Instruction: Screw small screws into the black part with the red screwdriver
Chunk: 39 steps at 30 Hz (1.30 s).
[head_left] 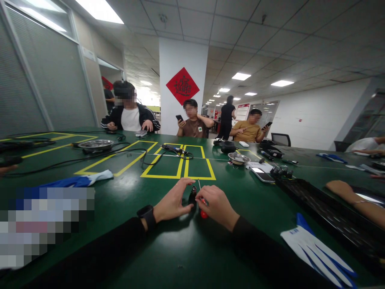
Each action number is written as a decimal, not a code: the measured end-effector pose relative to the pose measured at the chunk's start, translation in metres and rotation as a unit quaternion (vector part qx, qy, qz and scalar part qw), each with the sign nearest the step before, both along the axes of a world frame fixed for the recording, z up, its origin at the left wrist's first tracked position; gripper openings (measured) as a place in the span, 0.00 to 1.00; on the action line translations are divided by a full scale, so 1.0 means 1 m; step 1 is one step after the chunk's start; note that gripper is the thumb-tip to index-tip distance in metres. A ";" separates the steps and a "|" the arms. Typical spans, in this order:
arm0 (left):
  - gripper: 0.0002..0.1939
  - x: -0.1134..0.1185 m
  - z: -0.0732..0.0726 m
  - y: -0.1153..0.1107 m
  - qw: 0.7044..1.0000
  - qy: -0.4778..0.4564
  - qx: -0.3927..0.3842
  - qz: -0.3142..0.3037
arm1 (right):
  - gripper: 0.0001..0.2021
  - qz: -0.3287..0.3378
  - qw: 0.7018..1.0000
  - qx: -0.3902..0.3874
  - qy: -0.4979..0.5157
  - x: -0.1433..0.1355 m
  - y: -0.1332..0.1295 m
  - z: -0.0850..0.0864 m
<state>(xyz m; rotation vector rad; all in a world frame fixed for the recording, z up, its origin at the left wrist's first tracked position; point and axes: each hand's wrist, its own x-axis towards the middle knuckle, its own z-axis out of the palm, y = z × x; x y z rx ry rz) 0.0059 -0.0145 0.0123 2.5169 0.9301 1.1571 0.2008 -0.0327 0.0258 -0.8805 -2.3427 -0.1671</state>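
A small dark upright cylinder with a metallic top (193,195) stands on the green table between my hands; its exact kind cannot be made out. My left hand (173,202), a dark band on its wrist, curves around its left side with thumb and fingers apart. On the other side, my right hand (218,202) has its fingertips pinched together close to the cylinder. Whatever is in that pinch is hidden. A red-handled screwdriver (204,215) lies under the right hand, its thin metal shaft pointing away from me.
Yellow tape rectangles (199,178) mark the table ahead. Metal bowls (238,158), cables, a phone (262,175) and a long black tray (319,208) lie around. A white-blue glove (314,249) is at right. Several people sit around; another person's forearm (357,200) rests at right.
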 end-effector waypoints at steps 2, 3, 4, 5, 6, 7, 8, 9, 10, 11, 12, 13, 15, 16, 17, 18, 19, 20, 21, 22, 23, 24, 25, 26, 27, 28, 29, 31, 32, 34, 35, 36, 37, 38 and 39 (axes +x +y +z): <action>0.35 0.000 -0.002 0.002 0.999 0.031 -0.031 -0.015 | 0.02 -0.013 0.999 0.016 -0.036 -0.001 0.001 -0.001; 0.33 0.001 -0.004 0.004 0.998 0.041 -0.042 -0.014 | 0.02 -0.019 0.998 0.025 -0.049 -0.001 0.001 -0.001; 0.29 0.001 -0.005 0.005 0.998 0.047 -0.049 -0.010 | 0.03 -0.024 0.997 0.034 -0.060 -0.002 0.002 -0.002; 0.24 0.001 -0.007 0.006 0.997 0.050 -0.052 -0.003 | 0.03 -0.027 0.996 0.043 -0.070 -0.003 0.002 -0.002; 0.19 0.001 -0.008 0.007 0.997 0.052 -0.053 0.004 | 0.03 -0.028 0.995 0.053 -0.080 -0.004 0.002 -0.002; 0.16 0.002 -0.009 0.008 0.997 0.054 -0.052 0.010 | 0.04 -0.029 0.994 0.062 -0.091 -0.004 0.003 -0.003; 0.14 0.002 -0.009 0.009 0.997 0.054 -0.052 0.016 | 0.04 -0.027 0.992 0.070 -0.102 -0.004 0.003 -0.002; 0.13 0.002 -0.010 0.009 0.997 0.054 -0.051 0.021 | 0.05 -0.025 0.990 0.077 -0.114 -0.004 0.003 -0.002; 0.13 0.002 -0.010 0.009 0.997 0.054 -0.049 0.024 | 0.05 -0.023 0.988 0.082 -0.125 -0.004 0.003 -0.001; 0.13 0.002 -0.010 0.009 0.997 0.054 -0.046 0.027 | 0.05 -0.021 0.987 0.085 -0.136 -0.004 0.003 -0.001; 0.14 0.002 -0.009 0.009 0.997 0.054 -0.045 0.030 | 0.05 -0.018 0.985 0.086 -0.148 -0.003 0.003 0.000; 0.14 0.002 -0.009 0.008 0.997 0.056 -0.045 0.032 | 0.06 -0.014 0.984 0.087 -0.157 -0.002 0.002 0.001; 0.14 0.002 -0.008 0.008 0.996 0.062 -0.049 0.033 | 0.06 -0.005 0.982 0.085 -0.169 0.000 0.002 0.003; 0.14 0.002 -0.007 0.008 0.996 0.065 -0.052 0.034 | 0.06 -0.001 0.982 0.084 -0.171 0.000 0.002 0.003; 0.14 0.002 -0.007 0.008 0.996 0.066 -0.055 0.036 | 0.06 0.003 0.982 0.082 -0.168 0.001 0.002 0.002; 0.14 0.002 -0.007 0.008 0.995 0.068 -0.058 0.037 | 0.06 0.005 0.983 0.081 -0.162 0.001 0.003 0.002; 0.14 0.002 -0.007 0.009 0.995 0.068 -0.059 0.039 | 0.06 0.004 0.985 0.080 -0.153 0.001 0.003 0.000; 0.14 0.002 -0.008 0.009 0.995 0.068 -0.060 0.041 | 0.06 0.004 0.987 0.077 -0.142 0.001 0.004 -0.001; 0.14 0.002 -0.008 0.009 0.995 0.069 -0.059 0.041 | 0.06 0.002 0.989 0.073 -0.129 0.001 0.004 -0.003; 0.14 0.002 -0.007 0.009 0.995 0.070 -0.058 0.041 | 0.06 0.000 0.991 0.067 -0.114 0.001 0.005 -0.004; 0.14 0.002 -0.007 0.009 0.995 0.071 -0.057 0.041 | 0.06 -0.003 0.993 0.059 -0.099 0.001 0.006 -0.006; 0.15 0.002 -0.006 0.008 0.995 0.072 -0.055 0.040 | 0.05 -0.004 0.995 0.050 -0.084 0.001 0.007 -0.007; 0.15 0.002 -0.005 0.008 0.995 0.072 -0.055 0.038 | 0.05 -0.005 0.997 0.039 -0.068 0.001 0.007 -0.008; 0.15 0.002 -0.003 0.007 0.995 0.072 -0.055 0.034 | 0.04 -0.005 0.998 0.028 -0.050 0.001 0.008 -0.008; 0.15 0.002 -0.002 0.006 0.995 0.073 -0.056 0.029 | 0.04 -0.006 0.999 0.015 -0.028 0.001 0.008 -0.009; 0.15 0.002 -0.001 0.005 0.995 0.073 -0.058 0.023 | 0.04 -0.009 1.000 -0.001 -0.001 0.002 0.009 -0.009; 0.15 0.002 0.000 0.005 0.995 0.074 -0.059 0.019 | 0.04 -0.012 0.999 -0.023 0.035 0.002 0.010 -0.010; 0.15 0.002 0.000 0.004 0.995 0.074 -0.060 0.016 | 0.06 -0.017 0.989 -0.081 0.121 0.004 0.012 -0.011; 0.16 0.001 0.000 0.004 0.995 0.073 -0.059 0.018 | 0.06 -0.019 0.980 -0.111 0.162 0.005 0.014 -0.012; 0.19 0.001 -0.002 0.005 0.995 0.070 -0.059 0.028 | 0.07 -0.021 0.963 -0.158 0.218 0.008 0.018 -0.015; 0.21 0.001 -0.004 0.005 0.995 0.067 -0.060 0.033 | 0.07 -0.022 0.959 -0.169 0.227 0.010 0.021 -0.017; 0.23 0.001 -0.005 0.006 0.995 0.064 -0.061 0.038 | 0.08 -0.019 0.958 -0.175 0.225 0.011 0.023 -0.018; 0.23 0.001 -0.006 0.006 0.995 0.060 -0.063 0.042 | 0.09 -0.013 0.961 -0.176 0.215 0.012 0.024 -0.019; 0.23 0.001 -0.006 0.006 0.995 0.055 -0.065 0.043 | 0.11 -0.004 0.965 -0.177 0.195 0.013 0.025 -0.020; 0.21 0.001 -0.007 0.006 0.996 0.052 -0.067 0.041 | 0.12 0.008 0.970 -0.177 0.167 0.013 0.026 -0.020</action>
